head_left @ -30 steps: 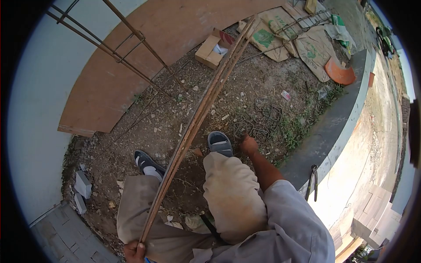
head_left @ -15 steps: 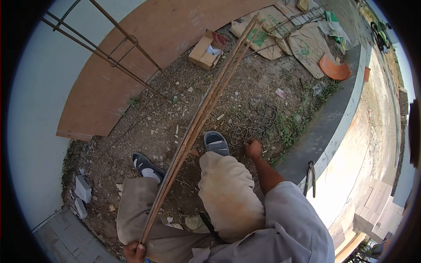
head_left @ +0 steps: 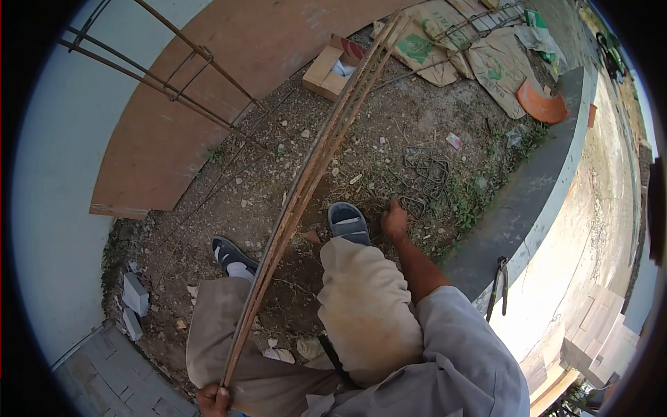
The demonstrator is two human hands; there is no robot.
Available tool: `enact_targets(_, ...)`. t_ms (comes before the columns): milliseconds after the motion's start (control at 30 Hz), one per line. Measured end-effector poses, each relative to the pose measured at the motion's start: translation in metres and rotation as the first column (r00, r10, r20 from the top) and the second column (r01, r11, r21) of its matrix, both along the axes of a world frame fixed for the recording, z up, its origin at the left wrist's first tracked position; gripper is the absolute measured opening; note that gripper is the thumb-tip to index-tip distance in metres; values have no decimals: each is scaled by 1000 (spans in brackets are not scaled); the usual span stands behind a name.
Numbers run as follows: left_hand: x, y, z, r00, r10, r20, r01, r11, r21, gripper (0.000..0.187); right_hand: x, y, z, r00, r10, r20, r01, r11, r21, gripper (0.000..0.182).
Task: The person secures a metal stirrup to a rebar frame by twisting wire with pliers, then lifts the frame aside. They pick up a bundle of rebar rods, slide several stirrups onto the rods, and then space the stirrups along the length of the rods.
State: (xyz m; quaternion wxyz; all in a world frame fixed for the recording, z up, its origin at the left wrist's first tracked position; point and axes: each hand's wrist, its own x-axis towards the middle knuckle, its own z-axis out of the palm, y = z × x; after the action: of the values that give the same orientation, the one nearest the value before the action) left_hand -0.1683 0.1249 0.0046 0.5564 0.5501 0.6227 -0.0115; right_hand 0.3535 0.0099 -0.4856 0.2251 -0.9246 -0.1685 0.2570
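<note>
My left hand [head_left: 212,399] is closed round the lower end of a bundle of long rusty steel bars [head_left: 300,198], which slants up and away to the right. Out over the ground, my right hand [head_left: 394,221] reaches down beside my shoe, its fingers closed at the near edge of a loose pile of bent wire stirrups [head_left: 426,174]. What those fingertips grip, if anything, is too small to make out.
A cardboard box [head_left: 325,80] lies beyond the bars, and paper sacks [head_left: 497,69] and an orange basin [head_left: 540,103] are at the upper right. Pliers [head_left: 497,288] rest on the low wall [head_left: 517,201]. A tied bar frame [head_left: 174,90] leans at upper left.
My right hand has shifted slightly up and to the left beside the stirrups. The view has moved a little. My left hand keeps its hold on the bars.
</note>
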Motion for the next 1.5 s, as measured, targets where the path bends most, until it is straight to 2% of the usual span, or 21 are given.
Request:
enact_targets(67, 1, 0, 0, 1000, 5, -31, -5, 1000, -9, 37, -4, 3, 9, 997, 49, -55, -48, 998, 29, 28)
enact_targets(167, -4, 1, 0, 998, 11, -56, -12, 1000, -23, 36, 1, -7, 23, 998, 12, -65, -8, 998, 62, 28)
enact_targets(267, -3, 1, 0, 998, 9, -68, -10, 1000, -21, 36, 25, -16, 36, 999, 16, -31, -20, 990, -143, 34)
enact_targets(367, -2, 1, 1, 998, 7, -68, -8, 1000, -21, 36, 53, -33, 30, 1000, 31, 4, -30, 972, -234, 42)
enact_targets(500, -3, 2, 1, 997, 21, -75, -24, 999, -40, 36, 78, -42, 34, 999, 20, -28, -26, 979, -202, 42)
enact_targets(600, 3, 1, 3, 995, 51, -85, -56, 997, -54, 34, 83, -31, 38, 999, -12, -36, 1, 960, -281, 39)
enact_targets(700, -2, 1, 3, 993, 70, -100, -79, 993, -87, 32, 85, -31, 17, 997, 4, -79, -27, 955, -294, 38)
enact_targets(800, 5, 2, 5, 991, 23, -133, -30, 998, -47, 33, 88, -33, 5, 998, 1, -66, -21, 952, -305, 37)
enact_targets(900, 4, 3, 5, 990, 33, -140, -42, 997, -58, 36, 83, -46, -1, 929, 240, 283, -177, 957, -230, 32)
enact_targets(1000, -2, 2, 2, 996, 45, -74, -50, 996, -67, 37, 100, -52, -5, 920, 242, 309, -216, 969, -117, 27)
enact_targets(1100, -1, 4, 1, 999, 25, -36, -27, 998, -61, 38, 117, -46, -4, 990, -135, 27, 131, 984, 117, 26)
enact_targets(1200, 4, 5, 3, 998, 23, -50, -25, 998, -50, 39, 131, -39, -1, 928, -370, -38, 371, 913, 168, 32)
enact_targets(1300, 3, 4, 3, 997, 36, -61, -40, 998, -52, 39, 136, -29, 2, 891, -454, 9, 452, 888, 85, 44)
enact_targets(1400, -7, 1, -1, 998, 46, -54, -48, 998, -45, 37, 138, -17, 6, 891, -448, 78, 454, 881, -133, 55)
enact_targets(1500, -12, 0, -2, 996, 59, -72, -62, 997, -36, 35, 143, -14, 2, 860, -508, 55, 510, 846, -154, 53)
